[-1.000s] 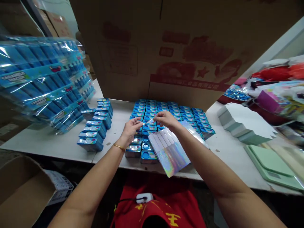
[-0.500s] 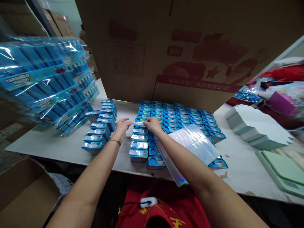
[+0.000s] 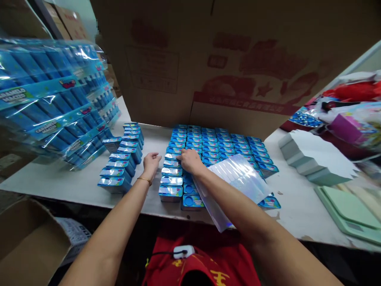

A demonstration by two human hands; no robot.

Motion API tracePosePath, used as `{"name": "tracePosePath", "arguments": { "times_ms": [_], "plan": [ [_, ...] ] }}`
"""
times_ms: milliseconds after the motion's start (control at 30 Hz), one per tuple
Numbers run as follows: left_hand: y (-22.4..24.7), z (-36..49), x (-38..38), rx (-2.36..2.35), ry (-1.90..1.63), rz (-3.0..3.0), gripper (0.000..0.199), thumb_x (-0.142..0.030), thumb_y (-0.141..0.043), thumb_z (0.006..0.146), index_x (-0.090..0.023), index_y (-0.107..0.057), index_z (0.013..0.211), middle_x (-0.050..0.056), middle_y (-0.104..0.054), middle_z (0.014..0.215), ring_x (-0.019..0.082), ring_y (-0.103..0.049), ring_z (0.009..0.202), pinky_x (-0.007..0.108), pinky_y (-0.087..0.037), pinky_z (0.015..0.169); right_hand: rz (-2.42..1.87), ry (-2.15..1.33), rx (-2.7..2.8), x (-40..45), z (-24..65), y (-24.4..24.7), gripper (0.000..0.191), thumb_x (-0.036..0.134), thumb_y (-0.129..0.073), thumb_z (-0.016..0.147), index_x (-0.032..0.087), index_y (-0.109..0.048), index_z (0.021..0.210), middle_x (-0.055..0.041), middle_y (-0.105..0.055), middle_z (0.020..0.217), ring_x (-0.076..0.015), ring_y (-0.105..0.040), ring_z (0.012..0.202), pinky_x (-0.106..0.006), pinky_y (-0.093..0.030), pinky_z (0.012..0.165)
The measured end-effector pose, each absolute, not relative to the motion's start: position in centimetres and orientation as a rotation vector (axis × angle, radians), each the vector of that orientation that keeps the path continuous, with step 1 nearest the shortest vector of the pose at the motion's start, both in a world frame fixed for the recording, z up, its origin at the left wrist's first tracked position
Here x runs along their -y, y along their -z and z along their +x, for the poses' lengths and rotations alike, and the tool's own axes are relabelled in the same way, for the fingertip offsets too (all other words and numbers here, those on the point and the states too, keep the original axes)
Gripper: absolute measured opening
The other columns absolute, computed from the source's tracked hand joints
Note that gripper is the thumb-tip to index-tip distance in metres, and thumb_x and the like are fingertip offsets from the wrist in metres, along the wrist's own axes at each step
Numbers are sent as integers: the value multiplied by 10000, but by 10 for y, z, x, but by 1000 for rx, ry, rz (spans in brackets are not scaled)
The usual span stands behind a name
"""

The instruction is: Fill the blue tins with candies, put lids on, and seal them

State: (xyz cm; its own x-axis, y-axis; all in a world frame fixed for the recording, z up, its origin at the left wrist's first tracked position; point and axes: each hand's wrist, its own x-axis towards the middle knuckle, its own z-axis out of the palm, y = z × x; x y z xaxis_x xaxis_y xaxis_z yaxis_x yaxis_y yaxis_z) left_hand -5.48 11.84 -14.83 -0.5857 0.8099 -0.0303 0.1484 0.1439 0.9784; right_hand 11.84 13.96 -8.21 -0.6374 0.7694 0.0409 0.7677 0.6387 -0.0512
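Several small blue boxes stand in close rows on the table. My right hand (image 3: 190, 160) reaches over the left column, its fingertips touching the top of one blue box (image 3: 173, 163); nothing shows held in it. The nearer boxes of that column have a glossy clear film on top, such as this front box (image 3: 170, 190). My left hand (image 3: 151, 165) hovers just left of the column, fingers loosely bent and apart, holding nothing visible. Beneath my right forearm, a shiny holographic sticker sheet (image 3: 238, 176) lies across the boxes.
A separate line of blue boxes (image 3: 114, 172) stands left of my left hand. Behind it are film-wrapped packs (image 3: 50, 103). A large cardboard box (image 3: 166, 107) rises at the back. White card stacks (image 3: 318, 155) and a green scale (image 3: 348, 210) are on the right.
The clear strip that stretched between both hands now lies on the box top. My left hand has let go and drawn slightly back; my right fingers rest on the box.
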Motion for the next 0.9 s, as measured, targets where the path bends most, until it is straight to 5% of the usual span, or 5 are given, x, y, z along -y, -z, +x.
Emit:
{"name": "tracePosePath", "arguments": {
  "times_ms": [167, 433, 700, 900],
  "plan": [
    [107, -9, -115, -1795, -1370, 1474, 295, -340, -529, 734, -154, -646, 930, 72, -662, 909, 181, -586, 831, 286, -428, 774, -1371, -79, 2361, -158, 190, 58, 379, 159, -396, 825, 222, -605, 1135, -62, -598, 959, -168, -567, 858, -246, -406, 747],
    [87, 112, -118, -1597, -508, 2126, 248, -361, -596, 699, -186, -684, 851, 74, -678, 833, 232, -592, 839, 304, -407, 747, -1400, -64, 2409, -164, 331, 64, 277, 150, -473, 812, 208, -685, 981, -60, -629, 983, -170, -560, 895, -261, -401, 796],
    [99, 126, -119, -1618, -670, 2039, 177, -253, -565, 722, -179, -679, 836, 51, -686, 845, 188, -596, 791, 276, -403, 680, -1318, 265, 2694, -136, 326, 89, 265, 223, -429, 876, 212, -637, 1040, -88, -609, 1060, -199, -520, 917, -304, -353, 771],
    [102, 126, -115, -1615, -730, 2061, 154, -239, -575, 709, -178, -679, 805, 47, -686, 800, 177, -589, 738, 269, -396, 640, -1232, 163, 2565, -128, 333, 80, 218, 226, -437, 871, 166, -647, 877, -76, -624, 1010, -175, -542, 895, -280, -364, 771]
  ]
}}
